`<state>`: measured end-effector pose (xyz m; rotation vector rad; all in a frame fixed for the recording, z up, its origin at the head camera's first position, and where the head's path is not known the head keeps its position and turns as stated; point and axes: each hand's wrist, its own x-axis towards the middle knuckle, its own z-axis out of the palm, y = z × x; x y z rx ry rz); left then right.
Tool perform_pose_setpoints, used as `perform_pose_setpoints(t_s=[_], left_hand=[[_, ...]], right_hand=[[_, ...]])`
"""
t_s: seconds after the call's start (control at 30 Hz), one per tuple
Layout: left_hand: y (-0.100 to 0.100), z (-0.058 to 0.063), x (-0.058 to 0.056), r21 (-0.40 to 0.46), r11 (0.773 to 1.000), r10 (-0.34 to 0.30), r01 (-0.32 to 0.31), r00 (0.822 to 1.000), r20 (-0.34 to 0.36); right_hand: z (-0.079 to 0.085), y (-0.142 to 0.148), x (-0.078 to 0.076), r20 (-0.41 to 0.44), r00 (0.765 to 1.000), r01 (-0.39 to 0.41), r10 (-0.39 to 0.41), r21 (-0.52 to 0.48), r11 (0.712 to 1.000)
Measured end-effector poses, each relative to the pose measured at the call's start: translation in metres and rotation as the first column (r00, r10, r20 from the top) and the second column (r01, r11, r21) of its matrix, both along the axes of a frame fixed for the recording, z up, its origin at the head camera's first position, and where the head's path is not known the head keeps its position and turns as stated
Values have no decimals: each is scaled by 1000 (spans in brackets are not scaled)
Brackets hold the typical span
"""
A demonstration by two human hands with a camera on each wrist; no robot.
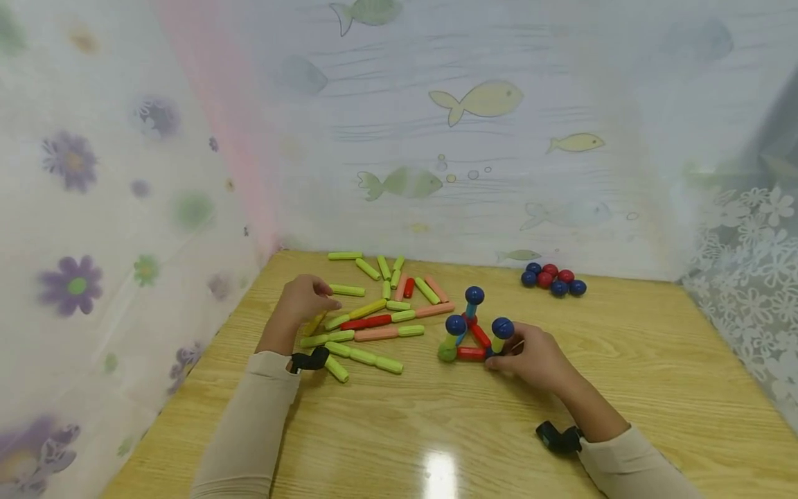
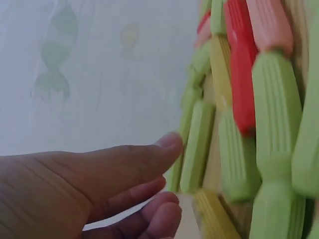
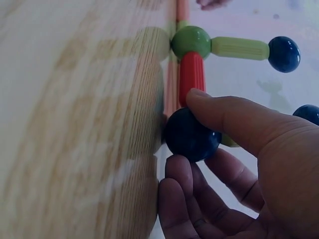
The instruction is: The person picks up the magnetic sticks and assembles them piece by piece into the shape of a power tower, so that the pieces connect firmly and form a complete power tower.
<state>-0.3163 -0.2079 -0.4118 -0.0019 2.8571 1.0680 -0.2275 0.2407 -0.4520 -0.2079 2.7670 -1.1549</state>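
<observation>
A small triangular frame of magnetic rods and balls stands on the table, with red rods [image 1: 471,353] at its base and a green ball [image 1: 447,352] at one corner. Blue balls [image 1: 474,295] top its upright rods. My right hand [image 1: 539,357] holds the near right corner, thumb and fingers about a dark blue ball [image 3: 192,134]. Over the left end of the loose rods hovers my left hand [image 1: 302,303], thumb and fingers apart with nothing seen between them. A yellow rod [image 2: 215,216] lies close to its fingertips, beside light green rods [image 2: 198,147].
Green, salmon and red rods [image 1: 366,322] spread over the left half of the wooden table [image 1: 374,430], several joined in lines. Blue and red balls [image 1: 544,280] cluster at the back right. A patterned curtain [image 1: 399,138] rises behind the table.
</observation>
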Motion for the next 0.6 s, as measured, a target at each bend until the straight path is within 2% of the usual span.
perform_pose_setpoints(t_s=[0.17, 0.33, 0.47, 0.6], left_hand=[[-21, -7, -1, -73, 997, 41, -35, 996, 81], [-26, -13, -3, -96, 995, 19, -10, 995, 93], [-22, -10, -6, -34, 999, -1, 3, 998, 59], [-1, 6, -2, 80, 993, -88, 89, 996, -21]], right_hand=[[2, -1, 1, -12, 1000, -4, 4, -9, 1000], [3, -1, 2, -15, 1000, -3, 3, -7, 1000], [3, -2, 2, -17, 1000, -1, 1, -6, 1000], [2, -1, 2, -17, 1000, -4, 3, -6, 1000]])
